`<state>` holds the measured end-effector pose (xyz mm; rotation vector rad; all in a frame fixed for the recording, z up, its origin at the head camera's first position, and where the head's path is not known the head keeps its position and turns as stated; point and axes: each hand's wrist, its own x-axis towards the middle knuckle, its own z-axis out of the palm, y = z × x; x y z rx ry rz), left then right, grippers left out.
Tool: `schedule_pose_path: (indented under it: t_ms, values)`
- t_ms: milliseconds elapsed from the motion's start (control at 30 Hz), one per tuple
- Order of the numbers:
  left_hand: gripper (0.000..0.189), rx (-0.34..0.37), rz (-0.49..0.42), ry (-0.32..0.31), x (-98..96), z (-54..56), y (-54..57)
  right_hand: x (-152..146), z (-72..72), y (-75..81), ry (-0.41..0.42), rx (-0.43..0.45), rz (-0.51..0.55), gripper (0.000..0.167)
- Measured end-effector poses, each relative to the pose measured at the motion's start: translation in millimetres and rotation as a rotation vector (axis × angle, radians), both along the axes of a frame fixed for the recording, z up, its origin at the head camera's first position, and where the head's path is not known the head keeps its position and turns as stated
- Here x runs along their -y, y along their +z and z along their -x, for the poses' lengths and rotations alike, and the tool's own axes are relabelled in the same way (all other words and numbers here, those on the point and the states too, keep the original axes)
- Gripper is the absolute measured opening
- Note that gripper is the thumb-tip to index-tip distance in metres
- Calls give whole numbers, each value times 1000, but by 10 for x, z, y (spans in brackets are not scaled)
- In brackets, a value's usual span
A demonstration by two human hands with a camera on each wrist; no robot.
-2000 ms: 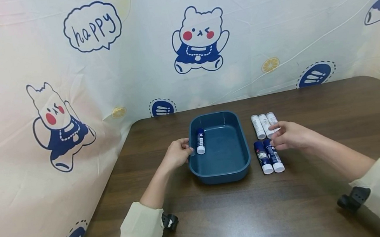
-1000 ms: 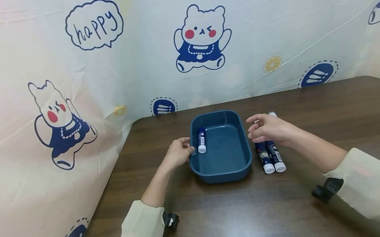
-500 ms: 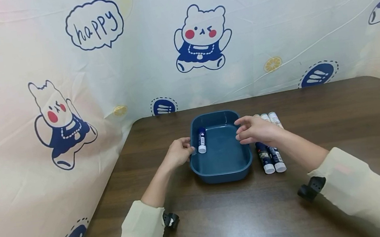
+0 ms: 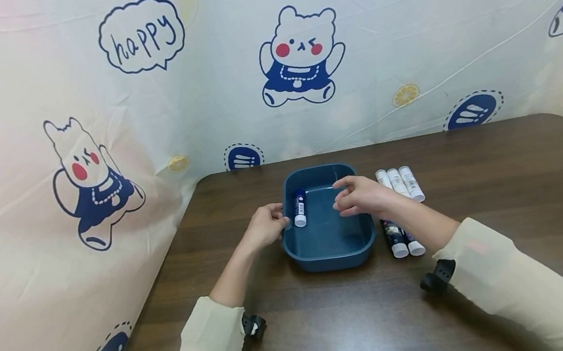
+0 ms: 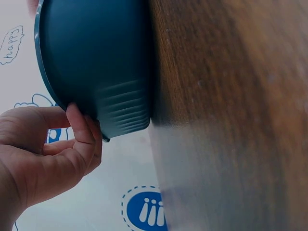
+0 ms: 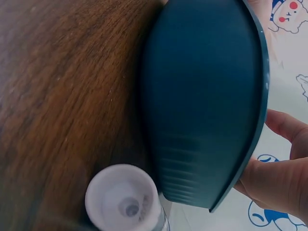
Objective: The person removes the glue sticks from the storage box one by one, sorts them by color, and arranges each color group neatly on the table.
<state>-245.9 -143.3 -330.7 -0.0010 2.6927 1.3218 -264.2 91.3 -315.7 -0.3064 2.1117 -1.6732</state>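
Note:
A deep blue-green plastic tray (image 4: 330, 260) stands on the table, with one glue stick (image 4: 299, 208) lying inside along its left wall. My left hand (image 4: 263, 227) pinches the tray's left rim; the left wrist view shows its fingers bent at the outer edge. My right hand (image 4: 359, 195) reaches over the right rim above the tray's interior, its fingers spread and loosely bent. No stick shows between them. Right of the tray lie three white glue sticks (image 4: 412, 185) and, nearer me, two dark blue ones (image 4: 394, 238), partly covered by my right forearm.
A brown wooden table (image 4: 300, 335) carries everything. Behind it hangs a pale curtain (image 4: 228, 77) printed with cartoon bears. In the right wrist view, a round white stick end (image 6: 120, 199) shows low beside the tray's outer wall.
My right hand has moved left from beside the glue sticks, across the tray's right rim and over its inside. My left hand stays on the left rim.

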Motion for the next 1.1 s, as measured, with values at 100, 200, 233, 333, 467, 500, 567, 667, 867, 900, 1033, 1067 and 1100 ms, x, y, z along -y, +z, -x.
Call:
schedule_pose_path:
  t_ms: [100,200,233,333,467,500,567,667,867,900,1033,1067,1100]
  values:
    - [45,0,-4,0,-4,-2,2,39,27,-17,-7,9,-12,60]
    - [44,-1,-4,0,-1,-3,5,79,50,-21,-13,17,-16,60]
    - [44,-2,-3,0,0,-2,5,92,56,-23,-11,17,-15,60]
    - [44,-3,0,-1,1,0,3,136,80,-40,-9,25,-3,60]
    - [44,3,5,3,3,-2,0,203,110,-77,1,33,9,59]
    - [44,5,6,4,3,-3,0,220,116,-85,3,36,12,59]
    - [44,8,6,6,5,-4,1,259,129,-100,6,43,19,60]
    - [44,8,8,5,4,-5,3,318,145,-105,7,58,30,60]
    - [44,11,14,3,7,0,5,435,181,-96,3,81,23,60]
    - [44,13,14,3,9,0,6,451,190,-104,0,83,15,60]
    - [44,16,11,1,10,6,3,502,234,-138,-24,91,-23,59]
    - [44,17,10,2,10,7,1,513,247,-147,-30,94,-30,58]
    - [43,17,10,4,10,9,0,523,258,-154,-37,99,-36,58]
